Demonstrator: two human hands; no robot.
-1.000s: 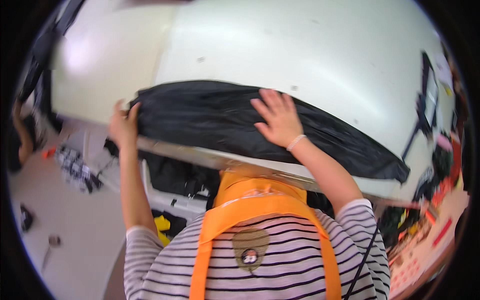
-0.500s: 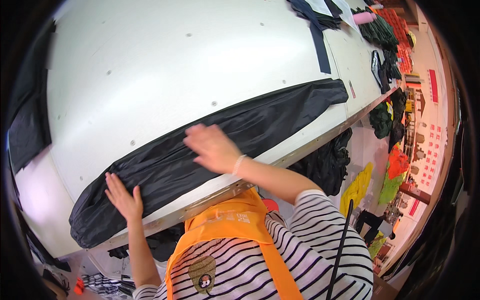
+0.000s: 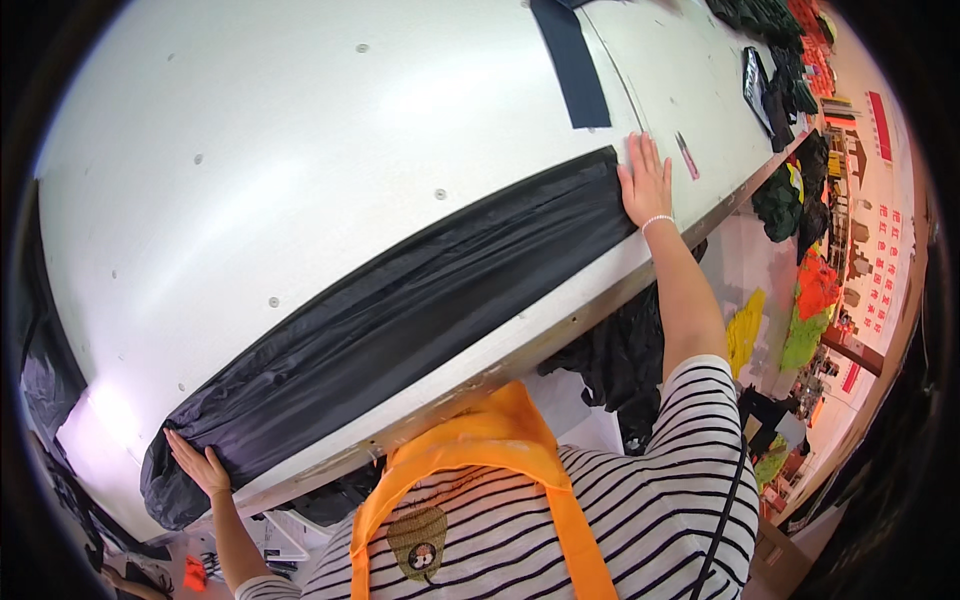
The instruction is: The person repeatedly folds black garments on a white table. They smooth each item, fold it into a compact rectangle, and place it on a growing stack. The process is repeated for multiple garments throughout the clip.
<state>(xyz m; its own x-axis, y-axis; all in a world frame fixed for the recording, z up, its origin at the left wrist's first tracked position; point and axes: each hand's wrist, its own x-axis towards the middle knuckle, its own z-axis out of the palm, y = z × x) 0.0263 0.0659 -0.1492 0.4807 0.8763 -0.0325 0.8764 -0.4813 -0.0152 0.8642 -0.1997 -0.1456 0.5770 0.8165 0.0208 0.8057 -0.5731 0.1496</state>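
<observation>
Black fabric (image 3: 400, 320): long strip of thin, faintly glossy cloth, finely creased lengthwise; lies stretched along the near edge of the table, from far right down to the lower left.
Fabric ends: right end cut fairly square; left end bunched and rounded, spilling slightly past the table edge.
Table (image 3: 300, 150): broad white surface, smooth and matte, dotted with small dark marks; pale metal-looking rim along the near side.
Right hand (image 3: 645, 180): flat on the right end of the fabric, palm down, fingers straight and slightly spread, fingertips reaching onto bare table; grips nothing. Thin pale band at the wrist.
Left hand (image 3: 200, 465): pressed flat on the bunched left end, fingers extended and fanned; no grasp.
Dark blue strip (image 3: 572, 60): flat, stiff-edged rectangle on the table beyond the right hand, apart from it.
Apron straps (image 3: 480, 450): orange, smooth, over a black-and-white striped top.
</observation>
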